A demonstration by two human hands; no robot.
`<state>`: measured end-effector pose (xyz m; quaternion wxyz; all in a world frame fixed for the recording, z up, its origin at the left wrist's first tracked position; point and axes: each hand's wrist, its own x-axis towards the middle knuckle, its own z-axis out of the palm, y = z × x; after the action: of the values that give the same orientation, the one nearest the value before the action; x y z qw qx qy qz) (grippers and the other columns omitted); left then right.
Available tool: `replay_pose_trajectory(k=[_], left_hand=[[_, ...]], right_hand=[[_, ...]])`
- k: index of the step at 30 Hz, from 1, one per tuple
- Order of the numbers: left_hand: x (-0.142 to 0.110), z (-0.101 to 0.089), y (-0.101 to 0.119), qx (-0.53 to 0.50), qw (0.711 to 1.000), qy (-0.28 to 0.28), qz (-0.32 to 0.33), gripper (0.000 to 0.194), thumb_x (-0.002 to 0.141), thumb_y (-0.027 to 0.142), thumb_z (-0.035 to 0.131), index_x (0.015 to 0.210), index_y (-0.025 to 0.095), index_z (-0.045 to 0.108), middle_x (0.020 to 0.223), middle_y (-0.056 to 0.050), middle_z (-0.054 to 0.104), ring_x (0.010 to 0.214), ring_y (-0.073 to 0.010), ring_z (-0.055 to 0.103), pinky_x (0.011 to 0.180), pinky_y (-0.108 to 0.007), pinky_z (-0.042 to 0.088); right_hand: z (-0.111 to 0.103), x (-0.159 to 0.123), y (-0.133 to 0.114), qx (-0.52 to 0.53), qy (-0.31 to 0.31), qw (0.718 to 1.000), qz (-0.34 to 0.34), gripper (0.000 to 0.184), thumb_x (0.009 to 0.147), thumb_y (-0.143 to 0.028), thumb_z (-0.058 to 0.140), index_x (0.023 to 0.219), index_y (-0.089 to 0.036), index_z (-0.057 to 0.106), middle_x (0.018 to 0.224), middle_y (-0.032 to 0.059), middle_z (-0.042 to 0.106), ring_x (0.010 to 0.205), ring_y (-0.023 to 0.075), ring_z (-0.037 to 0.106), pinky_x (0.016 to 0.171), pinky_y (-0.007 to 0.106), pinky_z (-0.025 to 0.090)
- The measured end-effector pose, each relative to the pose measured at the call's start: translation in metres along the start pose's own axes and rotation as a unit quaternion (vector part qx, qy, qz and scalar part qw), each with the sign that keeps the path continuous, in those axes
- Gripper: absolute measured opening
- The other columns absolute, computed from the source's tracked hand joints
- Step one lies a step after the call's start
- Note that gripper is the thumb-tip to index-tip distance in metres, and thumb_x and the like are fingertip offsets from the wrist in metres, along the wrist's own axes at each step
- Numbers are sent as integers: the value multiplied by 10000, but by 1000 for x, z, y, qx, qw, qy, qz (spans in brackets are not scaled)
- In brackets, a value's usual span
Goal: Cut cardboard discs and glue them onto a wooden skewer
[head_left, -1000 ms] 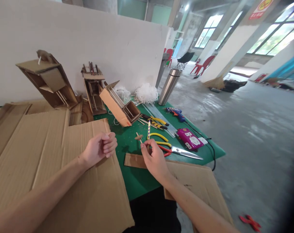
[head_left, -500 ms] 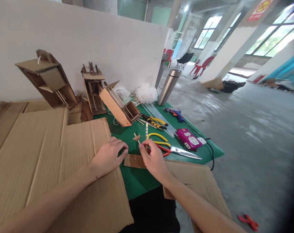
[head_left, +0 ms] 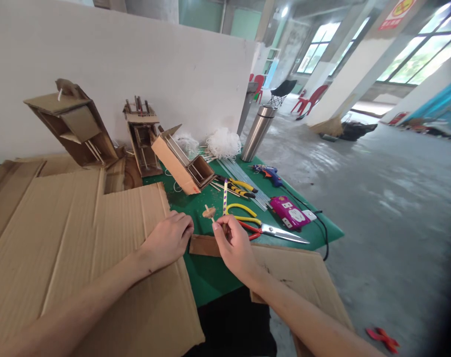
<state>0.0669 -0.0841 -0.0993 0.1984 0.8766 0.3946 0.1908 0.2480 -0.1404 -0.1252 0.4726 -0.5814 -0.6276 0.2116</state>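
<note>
My right hand [head_left: 236, 245] pinches a thin wooden stick with a small cardboard disc [head_left: 209, 212] on it, held above the green tabletop. More of what lies inside that hand is hidden by the fingers. On the edge of a large corrugated cardboard sheet [head_left: 117, 238] rests my left hand [head_left: 169, 238], fingers curled in toward the thumb, nothing showing in them. Scissors [head_left: 285, 233] with red and yellow handles lie just past my right hand. Under that hand are a narrow cardboard strip [head_left: 205, 246] and a cardboard piece [head_left: 303, 270].
Cardboard models [head_left: 75, 121] stand along the white partition, one smaller box [head_left: 181, 166] tilted nearer. Black-and-yellow pliers [head_left: 240, 187], clear glue sticks [head_left: 244, 178], a blue glue gun [head_left: 268, 173], a purple power strip [head_left: 290, 212] and a steel flask [head_left: 258, 133] occupy the green table [head_left: 206, 282].
The cardboard disc on the stick has turned, showing more of its flat face. My left hand's fingers have curled in closer and shifted slightly left.
</note>
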Motion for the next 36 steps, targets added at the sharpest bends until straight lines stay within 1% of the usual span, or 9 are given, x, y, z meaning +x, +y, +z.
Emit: replay_pose_trajectory(k=[4, 6, 9, 11, 15, 22, 26, 30, 36], left_hand=[[0, -12, -1, -50, 998, 9, -35, 220, 946, 252, 371, 775, 214, 503, 741, -7, 562, 723, -191, 530, 671, -317, 410], [-1, -17, -6, -143, 987, 15, -67, 252, 965, 319, 352, 783, 214, 490, 732, 11, 536, 701, -170, 525, 653, -296, 408], [-2, -21, -17, -390, 912, 33, -119, 275, 938, 410, 436, 762, 206, 494, 734, 20, 508, 710, -157, 523, 645, -276, 412], [0, -20, -23, -478, 868, 47, -128, 303, 899, 450, 499, 728, 200, 487, 724, 21, 489, 679, -146, 511, 617, -266, 417], [4, -19, -26, -537, 829, 84, -131, 357, 823, 490, 601, 667, 189, 490, 694, 25, 455, 618, -124, 460, 588, -255, 437], [8, -20, -26, -619, 748, 166, -176, 298, 690, 396, 791, 720, 156, 618, 762, -2, 570, 704, -111, 521, 658, -218, 474], [10, -20, -29, -645, 711, 202, -195, 272, 668, 341, 821, 762, 140, 664, 798, -12, 608, 723, -95, 542, 686, -199, 483], [11, -21, -29, -658, 697, 206, -199, 271, 631, 301, 850, 769, 129, 692, 808, -16, 634, 724, -87, 561, 690, -187, 492], [10, -22, -28, -660, 702, 187, -193, 267, 596, 277, 874, 757, 135, 715, 796, -5, 643, 721, -81, 573, 719, -187, 508]], right_hand=[[3, -1, 3, -37, 7, 999, -32, 110, 953, -287, 451, 885, -217, 501, 850, 47, 576, 812, 217, 531, 763, 353, 420], [4, -1, 4, -50, 3, 998, -41, 93, 952, -266, 451, 889, -215, 498, 841, 48, 572, 808, 222, 522, 763, 365, 410], [6, -1, 4, -48, -13, 998, -49, 95, 961, -259, 439, 892, -211, 484, 821, 36, 552, 738, 196, 516, 698, 332, 417], [6, 0, 2, -39, -25, 997, -54, 110, 972, -263, 423, 885, -213, 467, 801, 22, 534, 676, 169, 505, 637, 299, 416], [2, 12, -6, -26, -51, 996, -75, 131, 976, -272, 421, 861, -217, 451, 759, -1, 494, 610, 143, 470, 576, 275, 394], [0, 41, -10, -27, -101, 986, -128, 139, 976, -298, 428, 863, -221, 454, 718, -14, 487, 599, 140, 467, 544, 261, 389], [7, 40, -1, -71, -118, 981, -138, 120, 944, -228, 472, 825, -218, 470, 744, 4, 540, 660, 163, 514, 624, 290, 412], [10, 39, 4, -132, -110, 975, -144, 119, 907, -184, 527, 793, -214, 510, 807, 34, 617, 813, 224, 562, 773, 366, 378], [-4, 48, 16, -185, -114, 966, -139, 96, 889, -193, 593, 800, -211, 565, 788, 6, 664, 772, 199, 601, 754, 334, 373]])
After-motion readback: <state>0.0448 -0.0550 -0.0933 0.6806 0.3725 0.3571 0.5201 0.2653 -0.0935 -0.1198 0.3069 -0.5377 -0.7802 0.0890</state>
